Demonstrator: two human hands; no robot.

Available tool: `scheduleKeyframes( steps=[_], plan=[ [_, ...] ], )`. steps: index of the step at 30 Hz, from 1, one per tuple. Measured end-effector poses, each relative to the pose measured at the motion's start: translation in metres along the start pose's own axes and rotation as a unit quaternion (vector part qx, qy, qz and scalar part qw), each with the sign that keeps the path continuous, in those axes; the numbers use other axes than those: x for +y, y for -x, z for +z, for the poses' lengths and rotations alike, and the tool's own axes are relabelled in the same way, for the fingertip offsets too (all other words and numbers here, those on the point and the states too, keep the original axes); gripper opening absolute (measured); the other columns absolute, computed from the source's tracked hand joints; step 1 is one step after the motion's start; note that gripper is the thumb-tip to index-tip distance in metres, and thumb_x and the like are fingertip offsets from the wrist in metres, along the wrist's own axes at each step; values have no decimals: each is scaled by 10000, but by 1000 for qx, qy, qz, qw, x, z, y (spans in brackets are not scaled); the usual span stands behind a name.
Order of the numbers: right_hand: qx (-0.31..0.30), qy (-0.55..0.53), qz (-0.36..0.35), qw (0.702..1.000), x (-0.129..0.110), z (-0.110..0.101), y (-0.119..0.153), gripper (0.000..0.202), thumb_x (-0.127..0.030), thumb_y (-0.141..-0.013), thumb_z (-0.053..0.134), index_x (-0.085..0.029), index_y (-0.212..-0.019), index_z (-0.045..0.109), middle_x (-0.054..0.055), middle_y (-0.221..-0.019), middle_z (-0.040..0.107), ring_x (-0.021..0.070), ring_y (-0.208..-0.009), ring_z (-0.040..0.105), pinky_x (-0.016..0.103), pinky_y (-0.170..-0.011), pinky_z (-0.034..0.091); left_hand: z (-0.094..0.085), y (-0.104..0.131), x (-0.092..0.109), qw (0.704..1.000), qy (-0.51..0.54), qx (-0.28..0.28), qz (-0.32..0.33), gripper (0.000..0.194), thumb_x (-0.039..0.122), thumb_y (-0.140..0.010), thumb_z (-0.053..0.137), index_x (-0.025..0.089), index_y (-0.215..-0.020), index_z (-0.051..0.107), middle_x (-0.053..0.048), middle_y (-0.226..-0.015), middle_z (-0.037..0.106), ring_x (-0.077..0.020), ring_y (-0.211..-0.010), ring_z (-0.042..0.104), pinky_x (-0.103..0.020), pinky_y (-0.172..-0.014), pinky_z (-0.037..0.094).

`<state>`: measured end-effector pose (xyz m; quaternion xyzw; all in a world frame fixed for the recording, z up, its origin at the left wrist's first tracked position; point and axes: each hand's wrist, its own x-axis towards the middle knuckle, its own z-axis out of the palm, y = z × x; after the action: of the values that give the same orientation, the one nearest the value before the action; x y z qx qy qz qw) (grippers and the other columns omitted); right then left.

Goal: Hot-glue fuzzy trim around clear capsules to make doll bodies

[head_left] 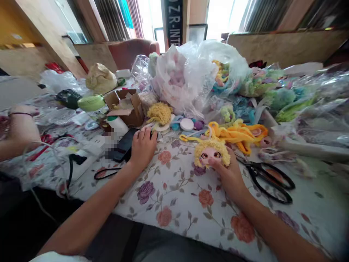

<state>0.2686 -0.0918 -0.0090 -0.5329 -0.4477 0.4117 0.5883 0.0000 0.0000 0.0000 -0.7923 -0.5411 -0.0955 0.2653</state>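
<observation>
My right hand grips a small doll head with curly yellow hair and brown eyes, its thumb over the lower face. My left hand rests at the right edge of a black phone, fingers bent and pointing away; what lies under its fingertips is hidden. Just beyond that hand is a bundle of curly golden yarn. Behind the doll head lie yellow-orange fabric strips. Black-handled scissors lie to the right of my right hand.
Clear plastic bags of plush pieces are heaped at the back. An open cardboard box, a white bottle and a power strip with cables stand left of centre. Another person's arm rests at the far left. A flowered cloth covers the table.
</observation>
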Motion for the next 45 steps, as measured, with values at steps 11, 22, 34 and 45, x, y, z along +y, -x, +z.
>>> scheduleKeyframes(
  steps=[11, 22, 34, 45],
  plan=[
    [-10, -13, -17, 1000, 0, 3, 1, 613, -431, -716, 748, -217, -1217, 466, 109, -1211, 598, 280, -1112, 581, 450, -990, 438, -8, 4, 0, 985, 162, 61, -7, 419, 261, -915, 522, 111, -1307, 530, -218, -1280, 542, -363, -1238, 465, -516, -1021, 380],
    [-43, 96, -141, 984, 1, 0, 5, 566, -418, -739, 709, -236, -1231, 497, 95, -1264, 550, 279, -1182, 520, 444, -1002, 426, -86, -15, 112, 763, 624, 34, 165, 302, 330, -959, 488, 175, -1186, 612, -105, -1262, 627, -223, -1216, 541, -382, -1061, 424],
    [-35, 90, -153, 983, 5, 0, 5, 591, -292, -691, 679, -230, -1244, 477, 86, -1258, 544, 272, -1171, 527, 446, -1001, 436, -67, -2, 123, 802, 535, 164, 207, 310, 189, -899, 527, 159, -1206, 556, -150, -1222, 591, -278, -1237, 493, -502, -1080, 386],
    [-9, 92, -158, 983, 5, -1, 6, 600, -337, -687, 695, -240, -1239, 481, 91, -1252, 559, 282, -1170, 530, 467, -1005, 431, -69, 1, 126, 842, 457, 158, 239, 331, 295, -919, 502, 105, -1185, 553, -166, -1218, 593, -303, -1281, 453, -502, -1143, 294]
  ],
)
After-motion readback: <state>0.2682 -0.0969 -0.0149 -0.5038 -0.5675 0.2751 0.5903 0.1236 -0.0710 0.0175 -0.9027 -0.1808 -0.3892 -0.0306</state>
